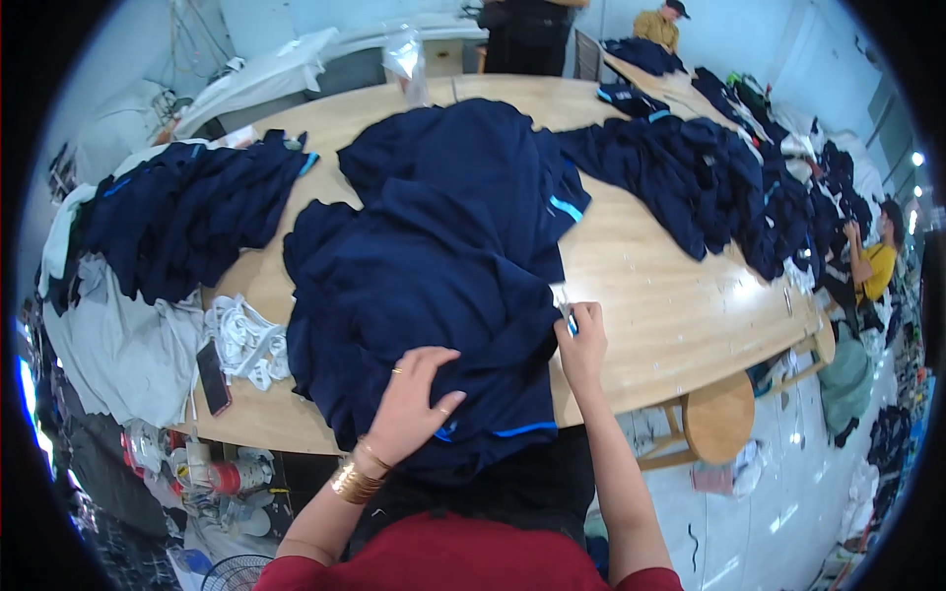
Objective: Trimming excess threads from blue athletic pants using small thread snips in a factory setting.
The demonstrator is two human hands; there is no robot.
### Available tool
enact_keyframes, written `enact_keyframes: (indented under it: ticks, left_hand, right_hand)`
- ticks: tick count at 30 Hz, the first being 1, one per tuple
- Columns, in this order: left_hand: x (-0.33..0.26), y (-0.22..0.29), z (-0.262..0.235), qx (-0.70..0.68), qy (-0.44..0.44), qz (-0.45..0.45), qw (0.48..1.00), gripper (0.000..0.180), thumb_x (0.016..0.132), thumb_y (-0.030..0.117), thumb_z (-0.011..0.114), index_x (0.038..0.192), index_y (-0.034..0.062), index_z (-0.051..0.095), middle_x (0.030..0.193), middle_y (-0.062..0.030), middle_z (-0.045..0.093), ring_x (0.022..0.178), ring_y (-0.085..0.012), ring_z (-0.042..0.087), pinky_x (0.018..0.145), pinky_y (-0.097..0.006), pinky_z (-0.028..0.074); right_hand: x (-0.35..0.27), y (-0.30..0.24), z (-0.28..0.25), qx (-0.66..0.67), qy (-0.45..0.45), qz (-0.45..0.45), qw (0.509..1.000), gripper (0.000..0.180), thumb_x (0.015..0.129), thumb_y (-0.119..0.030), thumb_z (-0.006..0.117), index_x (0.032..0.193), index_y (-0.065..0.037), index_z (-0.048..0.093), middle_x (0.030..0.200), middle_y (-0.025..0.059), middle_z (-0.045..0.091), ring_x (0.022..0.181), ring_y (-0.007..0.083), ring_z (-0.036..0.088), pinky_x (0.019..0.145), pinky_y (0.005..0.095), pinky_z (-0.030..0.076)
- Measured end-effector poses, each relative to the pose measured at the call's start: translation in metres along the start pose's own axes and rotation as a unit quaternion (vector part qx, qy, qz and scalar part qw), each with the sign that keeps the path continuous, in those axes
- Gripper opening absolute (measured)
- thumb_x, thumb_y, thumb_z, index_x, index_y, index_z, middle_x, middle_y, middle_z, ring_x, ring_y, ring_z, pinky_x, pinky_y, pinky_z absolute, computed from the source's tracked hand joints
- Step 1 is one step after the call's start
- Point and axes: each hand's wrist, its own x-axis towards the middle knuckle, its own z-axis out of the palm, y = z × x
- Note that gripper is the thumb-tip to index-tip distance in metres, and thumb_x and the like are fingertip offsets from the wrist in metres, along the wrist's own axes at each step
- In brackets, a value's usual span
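Note:
A navy garment (434,266) with bright blue trim lies spread and rumpled over the table's near edge, on or against more navy cloth behind it. My left hand (414,394) is over its near part, fingers apart and holding nothing. Beside the garment's right edge, my right hand (583,345) is closed around small thread snips (571,323) with a blue part and a pale tip. The fingers hide most of the snips.
The wooden table (670,335) carries navy garment piles at left (187,217) and right (690,177). White straps (241,340) and a phone (212,377) lie left. A stool (719,418) stands right. Two people, one far back (658,28), one far right (875,264), are near garments.

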Motion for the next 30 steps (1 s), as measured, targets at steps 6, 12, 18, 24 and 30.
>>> enact_keyframes:
  ticks: [6, 12, 18, 24, 30]
  left_hand:
    - [0.023, 0.020, 0.045, -0.087, -0.052, 0.069, 0.992, 0.050, 0.077, 0.016, 0.066, 0.122, 0.0088, 0.047, 0.134, -0.0139, 0.037, 0.125, -0.0334, 0.034, 0.102, -0.040, 0.032]
    - [0.001, -0.020, 0.063, 0.043, -0.151, 0.033, 0.987, 0.050, 0.079, 0.023, 0.066, 0.124, 0.0098, 0.048, 0.137, -0.0126, 0.036, 0.128, -0.0322, 0.033, 0.103, -0.043, 0.030]
    - [-0.006, -0.012, 0.064, 0.040, -0.174, 0.030, 0.983, 0.046, 0.080, 0.024, 0.065, 0.121, 0.0097, 0.050, 0.136, -0.0117, 0.038, 0.128, -0.0315, 0.034, 0.103, -0.042, 0.030]
    - [-0.004, -0.016, 0.056, 0.035, -0.226, 0.024, 0.973, 0.037, 0.083, 0.027, 0.062, 0.114, 0.0087, 0.056, 0.124, -0.0134, 0.052, 0.121, -0.0275, 0.044, 0.102, -0.039, 0.032]
    - [0.060, -0.002, 0.075, -0.040, -0.100, 0.013, 0.994, 0.015, 0.077, 0.007, 0.064, 0.091, 0.0064, 0.063, 0.089, -0.0059, 0.062, 0.084, -0.0244, 0.053, 0.080, -0.032, 0.042]
  right_hand:
    - [0.007, -0.022, -0.019, -0.046, -0.001, -0.016, 0.999, 0.019, 0.072, -0.008, 0.062, 0.091, -0.007, 0.060, 0.097, 0.0092, 0.055, 0.081, 0.0307, 0.059, 0.066, 0.0389, 0.047]
    - [0.002, 0.035, -0.045, -0.140, -0.006, 0.039, 0.989, 0.018, 0.075, -0.010, 0.062, 0.093, -0.008, 0.062, 0.095, 0.0093, 0.056, 0.083, 0.0306, 0.059, 0.068, 0.0391, 0.046]
    - [-0.007, 0.039, -0.047, -0.036, -0.026, 0.088, 0.995, 0.013, 0.079, -0.011, 0.063, 0.091, -0.007, 0.065, 0.083, 0.0094, 0.058, 0.072, 0.0251, 0.057, 0.063, 0.0348, 0.045]
    - [-0.028, 0.036, -0.049, 0.084, -0.063, 0.204, 0.973, 0.010, 0.082, -0.009, 0.062, 0.090, -0.005, 0.067, 0.058, 0.0002, 0.046, 0.054, 0.0062, 0.040, 0.050, 0.0225, 0.032]
    - [-0.050, 0.037, -0.060, 0.115, -0.047, 0.242, 0.962, 0.009, 0.084, -0.009, 0.061, 0.090, -0.003, 0.066, 0.059, -0.0023, 0.046, 0.055, 0.0044, 0.036, 0.050, 0.0211, 0.030]
